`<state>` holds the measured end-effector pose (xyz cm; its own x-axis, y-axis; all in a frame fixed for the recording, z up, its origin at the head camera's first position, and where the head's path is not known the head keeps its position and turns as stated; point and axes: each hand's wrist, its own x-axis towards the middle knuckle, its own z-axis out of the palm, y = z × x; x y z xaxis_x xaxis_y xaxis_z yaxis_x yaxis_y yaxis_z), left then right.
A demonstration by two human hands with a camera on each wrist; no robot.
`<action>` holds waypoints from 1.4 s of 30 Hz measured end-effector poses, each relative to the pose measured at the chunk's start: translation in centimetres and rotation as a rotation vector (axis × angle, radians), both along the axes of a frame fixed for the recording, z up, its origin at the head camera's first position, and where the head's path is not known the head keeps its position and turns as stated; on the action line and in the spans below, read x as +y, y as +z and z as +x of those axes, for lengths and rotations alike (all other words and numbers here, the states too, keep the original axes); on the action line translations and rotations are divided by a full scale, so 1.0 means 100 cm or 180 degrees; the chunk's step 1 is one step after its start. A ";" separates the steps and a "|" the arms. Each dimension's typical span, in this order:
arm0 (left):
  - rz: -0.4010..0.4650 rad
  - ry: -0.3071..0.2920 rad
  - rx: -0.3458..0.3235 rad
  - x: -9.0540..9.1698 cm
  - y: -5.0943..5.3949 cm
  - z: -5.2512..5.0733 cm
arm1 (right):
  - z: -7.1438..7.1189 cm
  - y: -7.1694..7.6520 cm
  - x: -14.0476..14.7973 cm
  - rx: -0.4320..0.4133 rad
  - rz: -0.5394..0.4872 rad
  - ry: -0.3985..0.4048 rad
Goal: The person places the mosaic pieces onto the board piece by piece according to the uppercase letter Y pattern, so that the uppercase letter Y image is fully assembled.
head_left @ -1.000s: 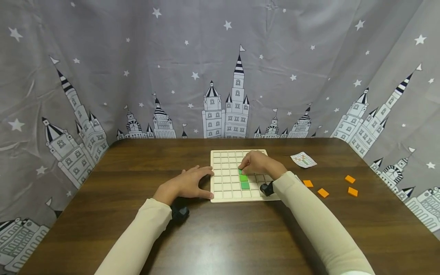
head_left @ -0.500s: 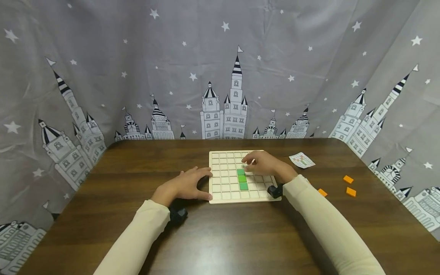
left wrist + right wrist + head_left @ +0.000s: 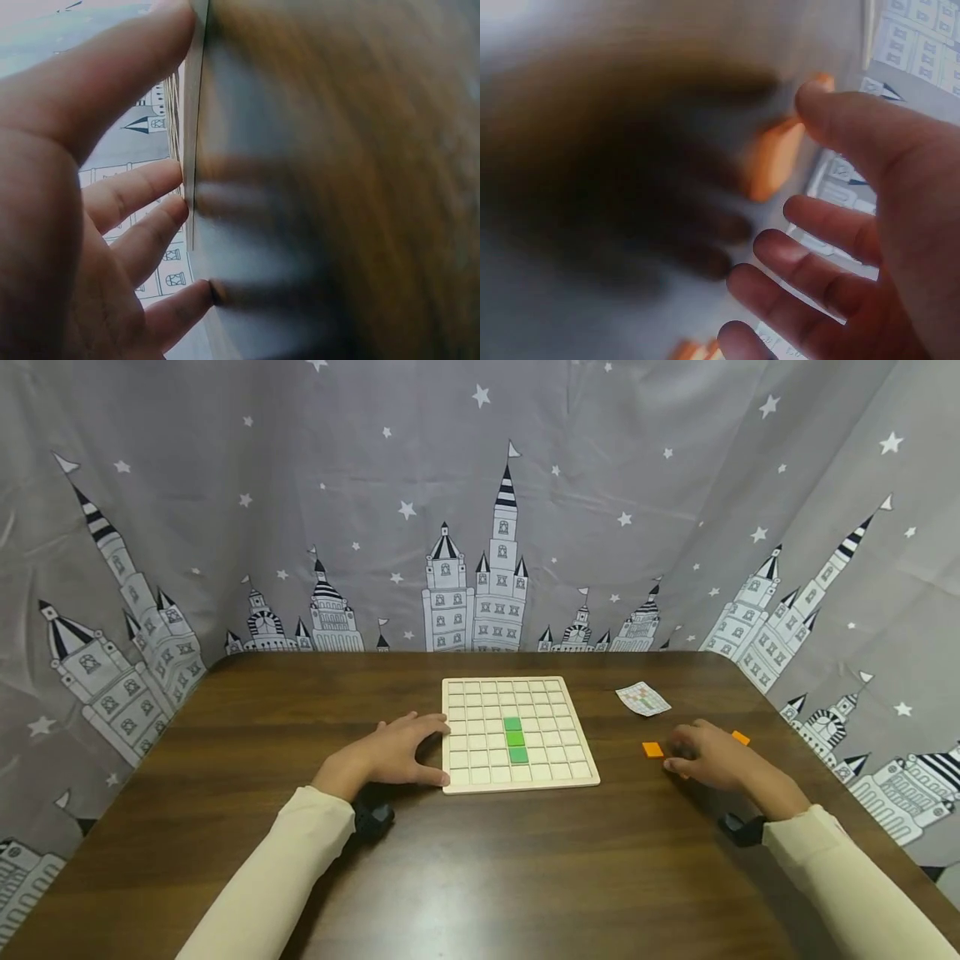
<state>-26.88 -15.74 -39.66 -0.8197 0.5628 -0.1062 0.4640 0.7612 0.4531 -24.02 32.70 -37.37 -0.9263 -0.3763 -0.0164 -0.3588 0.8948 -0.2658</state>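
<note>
A pale wooden grid board (image 3: 551, 697) lies on the dark table, with a column of three green square tiles (image 3: 515, 738) in its cells. My left hand (image 3: 393, 750) rests at the board's left edge, fingers spread, the thumb by the near corner; in the left wrist view, fingertips (image 3: 172, 176) touch the board's side. My right hand (image 3: 712, 756) hovers low over loose orange tiles on the right, fingers parted. In the right wrist view, an orange tile (image 3: 776, 157) lies just beyond the gap between thumb and fingers. One orange tile (image 3: 652, 750) sits left of that hand.
A small white card (image 3: 642, 699) printed with a coloured grid lies right of the board. Another orange tile (image 3: 741, 737) shows behind my right hand. A grey curtain (image 3: 360, 485) with castles and stars hangs beyond the table's far edge.
My right hand has left the far green tile on the board and moved right to the orange tiles. My left hand stays at the board's edge. The head view has shifted slightly.
</note>
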 end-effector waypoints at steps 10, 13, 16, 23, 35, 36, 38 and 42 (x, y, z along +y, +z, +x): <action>-0.0010 -0.0007 0.0003 0.000 0.002 -0.001 | 0.015 -0.015 0.018 0.0177 -0.0076 -0.0046; -0.0021 -0.0002 -0.0016 0.001 0.002 -0.001 | 0.014 -0.015 0.016 0.0176 -0.0045 -0.0062; -0.0021 0.0006 0.0011 0.000 0.002 -0.001 | 0.012 -0.013 0.014 0.0162 -0.0004 -0.0087; -0.0036 0.0007 0.0006 0.001 0.003 0.000 | 0.008 -0.007 0.003 0.0267 -0.0022 -0.0062; -0.0043 0.0038 0.0023 0.000 0.002 0.001 | -0.047 0.015 -0.072 0.0353 -0.0128 0.0054; -0.0031 0.0038 0.0032 -0.001 0.002 0.001 | -0.053 0.017 -0.080 0.0405 -0.0124 0.0079; -0.0010 0.0036 0.0045 -0.002 0.003 0.001 | -0.065 0.022 -0.097 0.0445 -0.0168 0.0148; 0.0008 0.0031 0.0041 -0.001 0.003 0.002 | -0.086 0.027 -0.132 0.0466 -0.0207 0.0398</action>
<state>-26.70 -15.81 -39.32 -0.8264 0.5552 -0.0941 0.4625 0.7645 0.4490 -32.64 19.53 -34.71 -0.8631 -0.4844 0.1431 -0.5051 0.8235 -0.2583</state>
